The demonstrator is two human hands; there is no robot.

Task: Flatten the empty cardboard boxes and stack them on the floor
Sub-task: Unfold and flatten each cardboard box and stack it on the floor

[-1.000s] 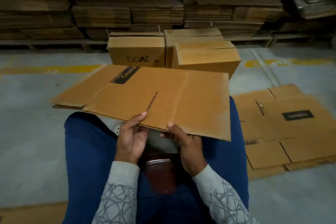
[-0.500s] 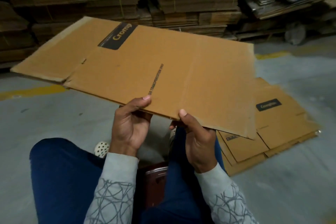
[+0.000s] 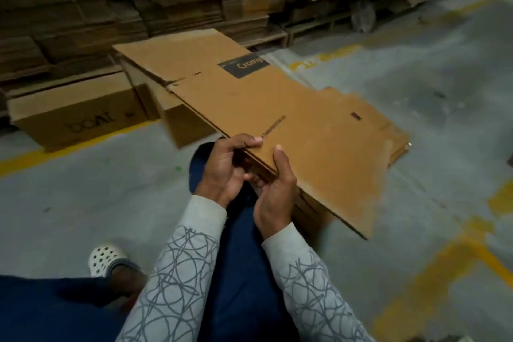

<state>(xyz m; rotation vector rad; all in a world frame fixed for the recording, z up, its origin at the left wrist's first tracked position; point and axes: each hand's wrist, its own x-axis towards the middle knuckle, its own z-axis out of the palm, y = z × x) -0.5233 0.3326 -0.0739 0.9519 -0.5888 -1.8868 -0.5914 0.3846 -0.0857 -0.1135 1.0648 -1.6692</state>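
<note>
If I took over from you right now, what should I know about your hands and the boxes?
Hands: the left hand and the right hand both pinch the near edge of the flattened box.
Where: it hangs over the stack of flat boxes on the floor, not yet released.
Done: this box is flat.
To do: lay it on the stack, then flatten the boat box and the box beside it.

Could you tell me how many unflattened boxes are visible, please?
2: a printed box at left; a second box beside it, partly behind the held cardboard. Others may be hidden.
</note>
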